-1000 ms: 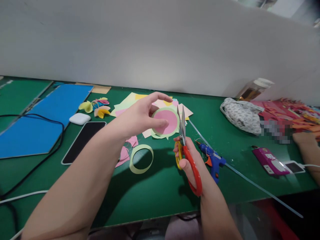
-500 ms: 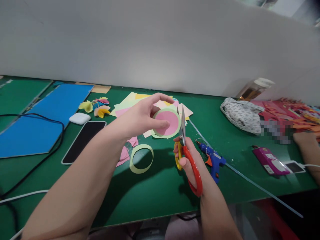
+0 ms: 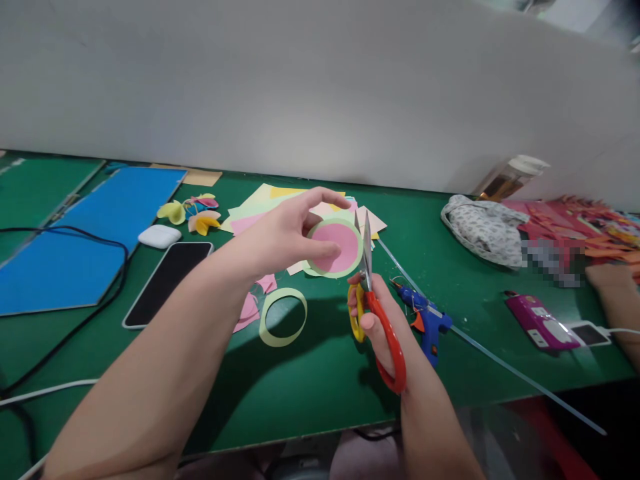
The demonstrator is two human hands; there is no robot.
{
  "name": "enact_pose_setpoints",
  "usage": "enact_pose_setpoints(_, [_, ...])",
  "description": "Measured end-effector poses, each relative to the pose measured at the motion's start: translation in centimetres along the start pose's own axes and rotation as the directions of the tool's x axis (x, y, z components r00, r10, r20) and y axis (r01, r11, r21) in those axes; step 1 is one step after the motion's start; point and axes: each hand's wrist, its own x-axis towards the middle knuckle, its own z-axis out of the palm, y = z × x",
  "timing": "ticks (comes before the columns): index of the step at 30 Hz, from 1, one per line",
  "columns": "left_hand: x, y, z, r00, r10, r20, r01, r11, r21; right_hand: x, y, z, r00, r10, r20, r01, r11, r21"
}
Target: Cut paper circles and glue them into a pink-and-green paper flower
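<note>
Between the thumb and fingers of my left hand (image 3: 305, 233) is a round paper piece (image 3: 345, 243), pink in the middle with a pale green border. My right hand (image 3: 383, 313) grips scissors (image 3: 369, 267) with one red and one yellow handle loop. Their blades point up and stand slightly apart beside the right edge of the paper circle. Below my left hand, a pale green paper ring (image 3: 267, 323) lies on the green table (image 3: 310, 393), next to pink paper scraps (image 3: 247, 313). Behind my left hand lies a stack of coloured paper sheets (image 3: 260, 199).
A phone (image 3: 167, 283), white case (image 3: 159, 236), paper petals (image 3: 203, 223) and blue board (image 3: 115, 220) lie left. Right are a blue glue gun (image 3: 427, 320), long clear stick (image 3: 525, 380), purple pack (image 3: 540, 322), patterned cloth (image 3: 483, 230), bottle (image 3: 510, 179) and another person's arm (image 3: 615, 293).
The paper circle has turned or shifted very slightly beside the blades. Both hands keep nearly the same place and hold.
</note>
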Motion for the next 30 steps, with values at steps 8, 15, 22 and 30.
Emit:
enact_pose_setpoints(8, [-0.1,-0.3,-0.2,1.0,0.015,0.001,-0.015,1.0,0.013,-0.2,0.1,0.0,1.0,0.005,0.006,-0.005,1.0,0.013])
enact_pose_setpoints(15, [-0.2,0.0,-0.5,1.0,0.002,0.024,-0.002,1.0,0.023,-0.3,-0.1,0.0,1.0,0.021,0.01,-0.021,1.0,0.009])
enact_pose_setpoints(22, [-0.3,0.1,-0.8,0.999,-0.017,0.045,0.015,0.999,0.039,-0.3,0.1,0.0,0.999,0.03,0.016,-0.03,0.999,0.034])
enact_pose_setpoints(30, [-0.3,-0.2,-1.2,0.997,-0.029,0.066,0.024,0.997,0.076,-0.5,-0.4,-0.1,0.997,0.072,0.032,-0.072,0.997,0.024])
